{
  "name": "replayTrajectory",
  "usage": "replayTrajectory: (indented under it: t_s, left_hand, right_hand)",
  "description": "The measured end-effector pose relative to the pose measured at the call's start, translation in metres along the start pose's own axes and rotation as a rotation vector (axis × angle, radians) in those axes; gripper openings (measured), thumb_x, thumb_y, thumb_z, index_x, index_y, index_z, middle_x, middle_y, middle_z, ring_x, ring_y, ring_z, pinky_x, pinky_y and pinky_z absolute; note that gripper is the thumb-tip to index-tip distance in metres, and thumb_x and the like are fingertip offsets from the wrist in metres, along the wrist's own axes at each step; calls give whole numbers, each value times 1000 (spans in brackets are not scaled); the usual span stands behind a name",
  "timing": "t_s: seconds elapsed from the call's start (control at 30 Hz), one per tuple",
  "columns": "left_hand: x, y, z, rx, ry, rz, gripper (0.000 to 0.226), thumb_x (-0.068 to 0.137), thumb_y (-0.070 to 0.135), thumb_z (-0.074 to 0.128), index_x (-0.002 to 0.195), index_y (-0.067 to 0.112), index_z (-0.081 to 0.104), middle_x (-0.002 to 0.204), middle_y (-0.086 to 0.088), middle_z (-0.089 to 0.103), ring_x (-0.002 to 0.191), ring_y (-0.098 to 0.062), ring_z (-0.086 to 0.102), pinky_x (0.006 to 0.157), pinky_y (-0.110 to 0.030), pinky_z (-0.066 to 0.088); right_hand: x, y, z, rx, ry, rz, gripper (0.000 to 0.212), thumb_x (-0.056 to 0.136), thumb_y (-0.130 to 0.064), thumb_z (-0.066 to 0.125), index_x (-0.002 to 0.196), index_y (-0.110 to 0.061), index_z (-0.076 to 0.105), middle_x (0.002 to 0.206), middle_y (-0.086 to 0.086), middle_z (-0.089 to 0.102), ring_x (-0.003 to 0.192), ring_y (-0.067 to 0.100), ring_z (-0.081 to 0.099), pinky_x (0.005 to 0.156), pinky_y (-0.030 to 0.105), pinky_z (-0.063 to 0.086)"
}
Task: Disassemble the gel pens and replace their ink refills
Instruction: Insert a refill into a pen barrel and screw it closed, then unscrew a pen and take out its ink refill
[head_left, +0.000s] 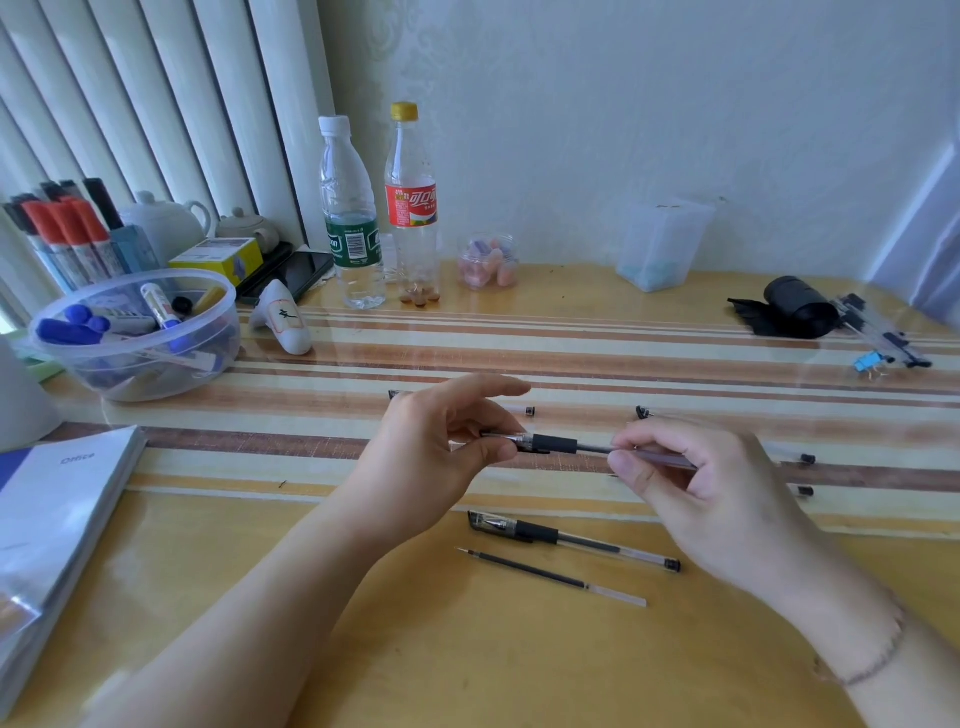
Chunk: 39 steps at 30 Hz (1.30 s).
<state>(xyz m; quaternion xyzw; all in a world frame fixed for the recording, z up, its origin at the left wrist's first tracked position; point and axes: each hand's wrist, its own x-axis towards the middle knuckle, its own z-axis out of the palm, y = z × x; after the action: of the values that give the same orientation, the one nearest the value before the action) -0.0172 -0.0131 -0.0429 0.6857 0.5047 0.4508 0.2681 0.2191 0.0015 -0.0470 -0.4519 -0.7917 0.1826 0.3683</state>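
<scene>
A gel pen (556, 445) with a black grip and clear barrel hangs level above the striped table. My left hand (436, 452) pinches its tip end, and my right hand (691, 478) pinches its barrel. Below them on the table lies a capped gel pen (571, 540), and just in front of it a loose ink refill (550, 576). Further clear pen parts with black ends lie behind my hands (529, 411) and to the right (806, 459), partly hidden by my hands.
A plastic bowl of markers (135, 332) stands at the left, with a stack of paper (57, 519) nearer me. Two bottles (353, 218) stand at the back. A roll of black bags (795, 306) and several pens (878, 338) lie at the far right.
</scene>
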Motion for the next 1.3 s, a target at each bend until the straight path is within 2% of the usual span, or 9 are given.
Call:
replayTrajectory:
  t_s: [0.17, 0.33, 0.5, 0.67, 0.77, 0.9, 1.07, 1.2, 1.3]
  left_hand:
    - [-2, 2, 1, 26, 5, 8, 42, 81, 4, 72, 100, 41, 66, 83, 9, 74, 84, -5, 68, 80, -18, 53]
    - [-2, 2, -1, 61, 1, 15, 41, 80, 4, 73, 95, 41, 67, 84, 13, 73, 85, -4, 68, 81, -16, 52]
    - [-2, 5, -5, 124, -18, 78, 33, 81, 8, 72, 94, 38, 67, 86, 16, 72, 87, 1, 66, 80, -14, 51]
    - [0, 6, -7, 280, -107, 223, 13, 88, 16, 66, 97, 23, 72, 88, 15, 70, 87, -2, 63, 75, -12, 47]
    - [8, -8, -21, 331, 16, 52, 18, 90, 13, 61, 88, 28, 71, 85, 19, 69, 86, 4, 60, 70, -7, 41]
    - [16, -37, -43, 481, 7, -172, 20, 91, 16, 58, 83, 32, 68, 86, 16, 65, 87, -6, 58, 71, -25, 44]
    - [14, -43, -44, 611, -112, -198, 18, 89, 19, 62, 84, 35, 69, 88, 20, 59, 94, -13, 52, 93, -44, 42]
    - [13, -44, -44, 654, -125, -162, 29, 93, 15, 52, 87, 40, 65, 92, 18, 60, 99, -15, 51, 95, -46, 41]
    - [12, -46, -42, 619, -120, -150, 33, 94, 9, 46, 93, 34, 67, 96, 14, 61, 101, -16, 52, 97, -47, 40]
  right_hand:
    - [1, -1, 1, 70, -28, 6, 22, 81, -43, 56, 83, -26, 71, 79, -13, 71, 78, 2, 66, 67, 7, 47]
    - [0, 1, 4, 82, -37, -16, 23, 83, -44, 56, 78, -25, 70, 71, -4, 70, 70, 12, 65, 64, 30, 51]
    - [0, -2, 6, 56, -24, -19, 23, 85, -41, 57, 82, -24, 71, 74, -7, 72, 65, 2, 64, 60, 19, 51]
    - [-2, -5, 18, -11, -7, -108, 36, 87, -55, 53, 101, -28, 71, 87, -21, 68, 84, -5, 64, 66, 16, 53]
    - [2, 1, 9, -60, 95, -137, 40, 87, -54, 52, 112, -26, 65, 86, -19, 61, 79, 3, 57, 62, 14, 39]
    - [10, 14, -12, -79, 267, -56, 35, 90, -47, 56, 112, -22, 65, 84, -16, 60, 78, 16, 59, 63, 26, 47]
    - [18, 22, -50, -36, 376, 134, 10, 86, -33, 65, 92, -26, 69, 81, -11, 66, 72, 17, 58, 62, 7, 42]
    - [17, 35, -76, -181, 17, 317, 14, 78, -26, 77, 72, -37, 69, 70, 1, 64, 61, 22, 57, 55, 29, 44]
    - [16, 38, -70, -447, -226, 373, 13, 76, -38, 76, 69, -43, 66, 64, -15, 52, 57, 3, 46, 51, 28, 37]
